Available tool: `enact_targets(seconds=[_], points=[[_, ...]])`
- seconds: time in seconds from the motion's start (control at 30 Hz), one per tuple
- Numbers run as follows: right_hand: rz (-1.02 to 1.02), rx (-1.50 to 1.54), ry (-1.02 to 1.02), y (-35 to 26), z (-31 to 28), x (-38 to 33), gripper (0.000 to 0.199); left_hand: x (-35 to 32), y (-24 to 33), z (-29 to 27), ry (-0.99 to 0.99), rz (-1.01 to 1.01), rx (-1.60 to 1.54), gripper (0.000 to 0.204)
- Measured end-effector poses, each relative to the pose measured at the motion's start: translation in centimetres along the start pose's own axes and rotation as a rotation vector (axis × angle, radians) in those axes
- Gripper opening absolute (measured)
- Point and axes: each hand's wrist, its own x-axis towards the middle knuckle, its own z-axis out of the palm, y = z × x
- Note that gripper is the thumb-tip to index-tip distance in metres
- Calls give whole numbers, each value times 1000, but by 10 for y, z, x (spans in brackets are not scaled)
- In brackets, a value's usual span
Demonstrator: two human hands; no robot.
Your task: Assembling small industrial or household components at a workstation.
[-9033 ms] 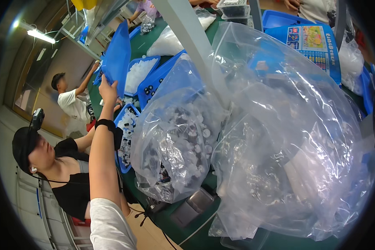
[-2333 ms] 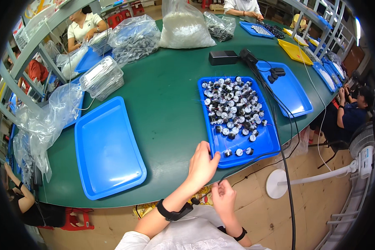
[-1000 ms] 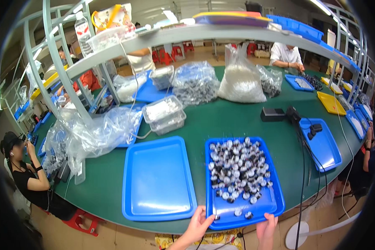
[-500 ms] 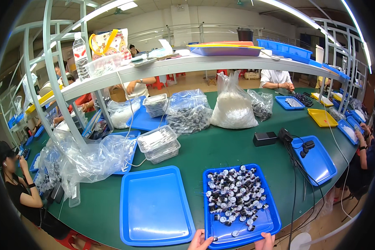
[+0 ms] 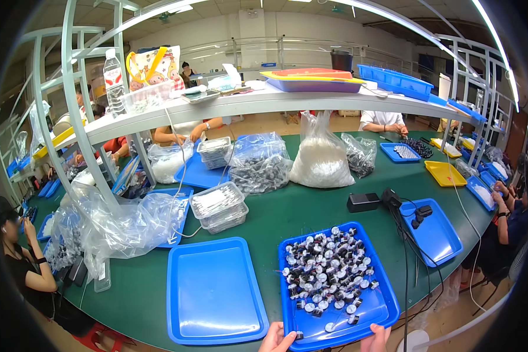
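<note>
Both my hands grip the near edge of a blue tray [image 5: 381,297] at the front of the table. My left hand [image 5: 276,338] closes on its near left corner, the thumb over the rim beside a small loose part. At the near right corner my right hand [image 5: 376,339] has its fingers pressed to the rim. Small round black parts with white discs and thin wires [image 5: 328,270] are heaped in the tray's far and middle portion; a few lie apart nearer me. Left of it, a second blue tray [image 5: 214,293] lies with a bare bottom.
Clear boxes of white sticks [image 5: 219,202], a bag of white pieces [image 5: 322,158] and a bag of dark parts [image 5: 258,170] stand farther back. On the right are a black power adapter [image 5: 363,202], cables and another blue tray [image 5: 437,240]. A shelf [image 5: 276,102] spans above; co-workers sit around.
The tray of parts has turned slightly counterclockwise, its far right corner shifting away from me and left. Both hands keep their hold on it. The whole view has shifted a little.
</note>
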Motion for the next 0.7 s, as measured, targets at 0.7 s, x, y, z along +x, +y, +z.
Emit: enact_targets(seconds=[0.7], points=[[-511, 146, -128, -163, 158, -19, 70, 4, 231, 68, -412, 321, 72, 21]])
